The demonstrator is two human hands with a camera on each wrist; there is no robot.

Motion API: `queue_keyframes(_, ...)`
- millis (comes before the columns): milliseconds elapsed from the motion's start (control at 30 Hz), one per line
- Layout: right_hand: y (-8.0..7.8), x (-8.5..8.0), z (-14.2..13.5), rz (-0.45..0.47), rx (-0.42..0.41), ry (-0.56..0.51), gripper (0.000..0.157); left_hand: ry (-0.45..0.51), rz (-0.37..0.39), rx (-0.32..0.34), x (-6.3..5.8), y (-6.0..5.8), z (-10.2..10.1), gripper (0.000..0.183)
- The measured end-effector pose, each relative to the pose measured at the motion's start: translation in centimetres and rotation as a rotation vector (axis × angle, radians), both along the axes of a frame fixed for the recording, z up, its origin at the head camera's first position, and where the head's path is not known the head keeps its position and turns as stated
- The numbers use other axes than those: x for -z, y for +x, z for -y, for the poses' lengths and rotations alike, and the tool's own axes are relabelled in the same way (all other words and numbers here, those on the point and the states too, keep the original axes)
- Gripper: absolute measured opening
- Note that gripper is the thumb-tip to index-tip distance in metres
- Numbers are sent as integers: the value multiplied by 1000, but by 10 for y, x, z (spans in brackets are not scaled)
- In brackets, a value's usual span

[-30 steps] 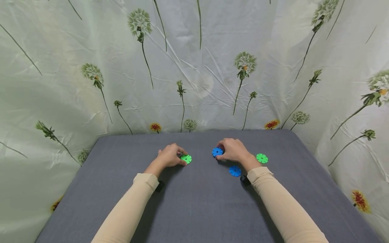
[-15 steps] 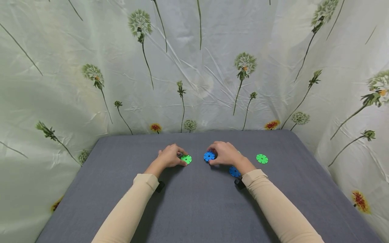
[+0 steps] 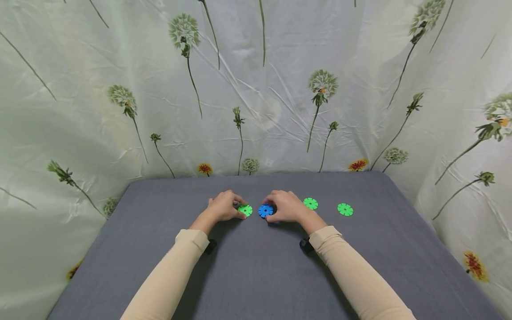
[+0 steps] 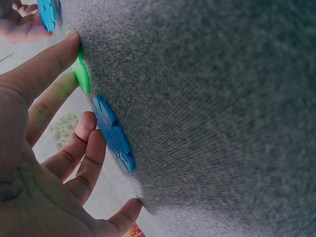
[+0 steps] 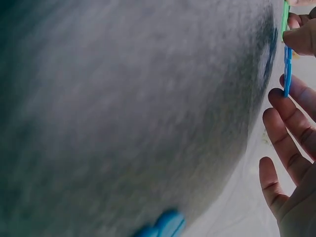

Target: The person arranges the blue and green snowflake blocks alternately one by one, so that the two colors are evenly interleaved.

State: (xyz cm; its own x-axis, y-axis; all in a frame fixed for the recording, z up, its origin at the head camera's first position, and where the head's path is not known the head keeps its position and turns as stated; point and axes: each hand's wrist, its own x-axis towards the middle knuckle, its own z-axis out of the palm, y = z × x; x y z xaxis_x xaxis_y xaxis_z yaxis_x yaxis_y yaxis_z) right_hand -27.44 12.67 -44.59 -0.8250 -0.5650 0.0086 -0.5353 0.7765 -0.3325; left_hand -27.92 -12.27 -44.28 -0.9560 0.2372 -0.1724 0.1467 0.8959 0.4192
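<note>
My left hand pinches a green notched disc by its edges, thumb and index finger on opposite sides. In the left wrist view, a blue notched disc sits close to the curled fingers of that hand, which hide it from the head view. With thumb and fingertips, my right hand grips another blue disc just right of the green one, a narrow gap between them in the head view. That blue disc appears edge-on in the right wrist view, away from the cloth.
Two green discs lie right of my right hand on the grey cloth-covered table. A further blue disc shows at the bottom of the right wrist view. A flower-printed curtain hangs behind the table.
My right hand has carried its blue disc left and slightly nearer, up beside the green disc. One green disc behind it has come into view; a blue one is now hidden. My left hand stays put.
</note>
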Motion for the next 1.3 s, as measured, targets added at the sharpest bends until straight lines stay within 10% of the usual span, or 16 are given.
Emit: queue_keyframes(1300, -7, 2, 10, 111, 41, -20, 45, -14, -11, 38, -1, 1, 1, 37)
